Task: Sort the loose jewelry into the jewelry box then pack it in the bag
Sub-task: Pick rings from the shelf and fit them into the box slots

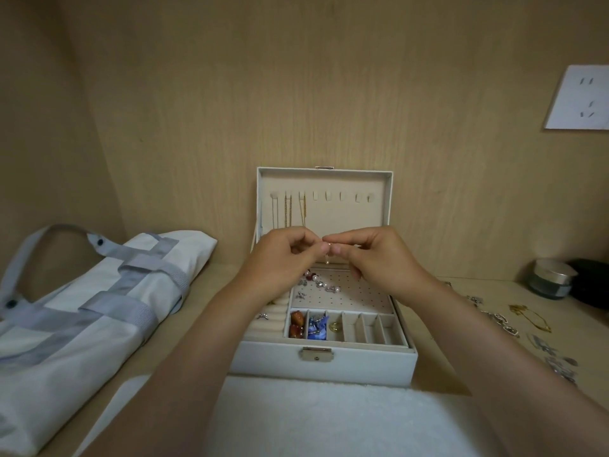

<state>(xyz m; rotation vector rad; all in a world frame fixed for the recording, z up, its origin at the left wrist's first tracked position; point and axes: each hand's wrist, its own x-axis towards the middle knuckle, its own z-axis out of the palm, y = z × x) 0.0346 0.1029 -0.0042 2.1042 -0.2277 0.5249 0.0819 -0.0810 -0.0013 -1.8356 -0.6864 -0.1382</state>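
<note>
A white jewelry box [324, 364] stands open in the middle of the wooden surface, its lid upright with thin chains hanging inside. Above the box, my left hand [286, 255] and my right hand [379, 255] meet fingertip to fingertip and pinch a small gold piece of jewelry [328, 250] between them; what kind of piece it is I cannot tell. The tray below holds pearl and silver earrings, amber beads and blue pieces in its slots. Loose silver and gold jewelry [514, 321] lies on the surface to the right. A white and grey tote bag [85, 308] lies flat at the left.
A small glass jar with a silver lid [552, 278] and a dark object [593, 285] stand at the back right. A white fluffy cloth [313, 420] covers the near edge. A wall socket [580, 100] sits on the wooden back panel at the upper right.
</note>
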